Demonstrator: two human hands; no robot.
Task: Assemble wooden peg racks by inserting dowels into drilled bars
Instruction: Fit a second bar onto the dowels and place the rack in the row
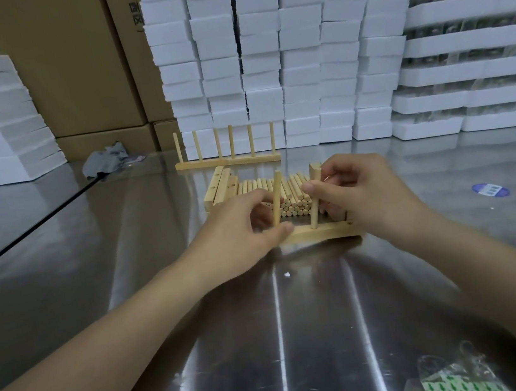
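A drilled wooden bar is seen lying flat on the steel table, directly beneath both sets of fingers. The left hand is placed at the bar's left end, its thumb and fingers pressed together around the lower part of an upright dowel that stands slightly tilted in the bar. The right hand is held over the bar's right half, and a second dowel is pinched near its top between the thumb and forefinger, its foot seated in a hole in the bar; the remaining fingers of that hand are curled behind it. Just beyond the fingers, between the two hands, a pile of loose dowels is laid with the round ends facing the person. To the left of the pile, past the left fingers, several spare drilled bars are stacked on edge, holes visible along their sides. Farther beyond the fingers a finished rack stands with six dowels upright in it. Behind it, white foam blocks are stacked high, and cardboard boxes are seen to the left. A crumpled grey cloth lies well away to the far left, a blue sticker to the right of the right hand, and a clear plastic bag near the person on the right
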